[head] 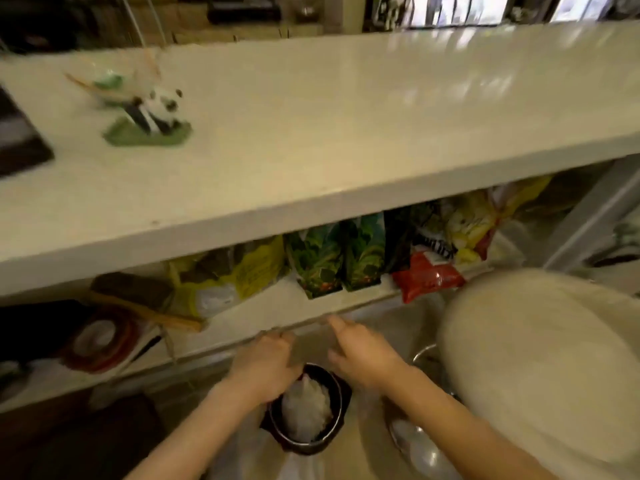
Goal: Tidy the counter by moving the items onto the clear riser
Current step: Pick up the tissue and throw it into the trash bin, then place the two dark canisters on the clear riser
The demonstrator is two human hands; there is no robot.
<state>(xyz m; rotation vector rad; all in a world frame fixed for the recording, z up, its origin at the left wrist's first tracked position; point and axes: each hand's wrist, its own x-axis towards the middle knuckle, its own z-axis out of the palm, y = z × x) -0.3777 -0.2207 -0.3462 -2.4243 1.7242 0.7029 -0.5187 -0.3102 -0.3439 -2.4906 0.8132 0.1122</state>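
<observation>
The clear riser [263, 323] stands on the lower counter under a white shelf. Snack bags stand on it: a yellow bag [242, 275], two green bags [332, 261], a red bag [429, 275] and another yellow bag [467, 226]. My left hand [263, 368] is knuckles up, its fingers curled over the riser's front edge. Beside it, my right hand [363, 355] has its fingers apart, and the index fingertip touches the same edge. Just below both hands sits a dark pot [341, 403] with a crumpled white bag inside. The frame is blurred.
A panda figurine [156, 116] on a green base stands on the white shelf [346, 133] above, with a dark box [17, 140] at the far left. A red-rimmed lid [97, 337] lies left of the riser. A large pale rounded object [540, 358] fills the right.
</observation>
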